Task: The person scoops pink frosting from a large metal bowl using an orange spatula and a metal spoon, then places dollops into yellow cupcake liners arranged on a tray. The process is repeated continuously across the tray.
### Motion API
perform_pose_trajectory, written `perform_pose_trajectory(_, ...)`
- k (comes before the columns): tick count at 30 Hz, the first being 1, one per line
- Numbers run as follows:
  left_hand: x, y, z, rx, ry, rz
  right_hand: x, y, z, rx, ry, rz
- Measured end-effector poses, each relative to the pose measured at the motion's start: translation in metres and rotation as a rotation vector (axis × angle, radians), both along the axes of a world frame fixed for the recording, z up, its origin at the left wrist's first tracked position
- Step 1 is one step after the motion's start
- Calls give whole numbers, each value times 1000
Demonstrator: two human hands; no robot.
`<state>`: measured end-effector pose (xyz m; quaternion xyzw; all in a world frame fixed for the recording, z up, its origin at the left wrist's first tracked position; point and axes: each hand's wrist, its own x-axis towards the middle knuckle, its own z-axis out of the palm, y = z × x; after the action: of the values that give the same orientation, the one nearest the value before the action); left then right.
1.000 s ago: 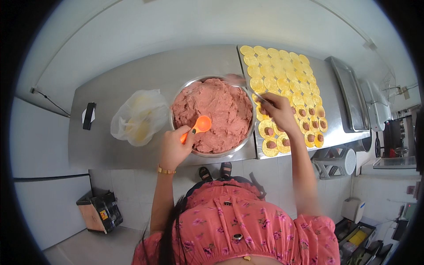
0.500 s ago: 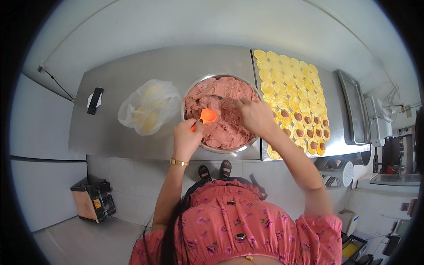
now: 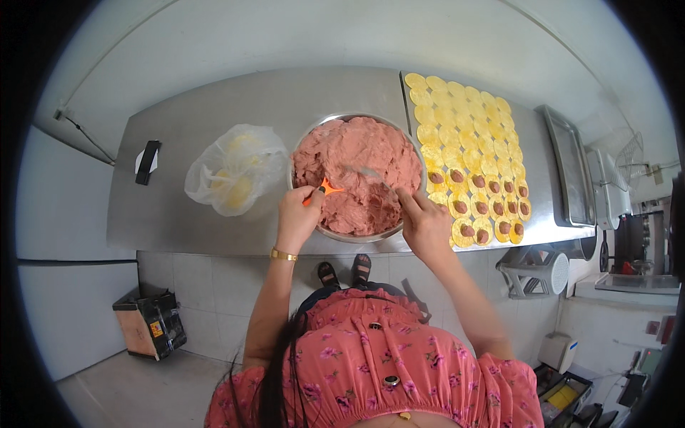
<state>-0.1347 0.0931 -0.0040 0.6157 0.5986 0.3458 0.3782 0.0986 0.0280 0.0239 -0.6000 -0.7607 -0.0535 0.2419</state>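
A large metal bowl [image 3: 357, 238] is heaped with pink ground meat [image 3: 360, 143]. My left hand [image 3: 297, 214], at the bowl's near left rim, grips an orange measuring scoop [image 3: 329, 187] tilted over the meat. On the bowl's right side, my right hand [image 3: 424, 222] is closed around the handle of a metal spoon [image 3: 368, 172], its end partly sunk in the meat. Right of the bowl, thin yellow round wrappers [image 3: 467, 135] lie in rows; those in the nearer rows carry small lumps of meat [image 3: 481, 208].
A clear plastic bag [image 3: 235, 171] with yellow rounds inside lies left of the bowl on the steel table [image 3: 193, 107]. Farther left is a black strip [image 3: 148, 162] on something white. A metal tray [image 3: 564, 167] borders the wrappers. A grey stool [image 3: 531, 271] stands below the table's right end.
My right hand has come down and nearer, drawing the spoon through the meat toward the bowl's near right. The orange scoop has tipped, so its hollow no longer faces up.
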Motion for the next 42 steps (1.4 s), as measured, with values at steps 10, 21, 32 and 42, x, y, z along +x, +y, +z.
perform_pose_trajectory(10, -13, 0, 0, 2, 2, 1, -14, -6, -8, -54, 9, 33)
perform_pose_trajectory(21, -10, 11, -1, 17, -67, -41, -62, -12, -51, -79, 180, -92)
perform_pose_trajectory(32, 11, 23, -2, -9, -127, -102, -28, 6, -50, -9, 21, -19)
perform_pose_trajectory(42, 8, 23, 7, 64, -119, -97, -29, 10, -35, 4, -27, 25)
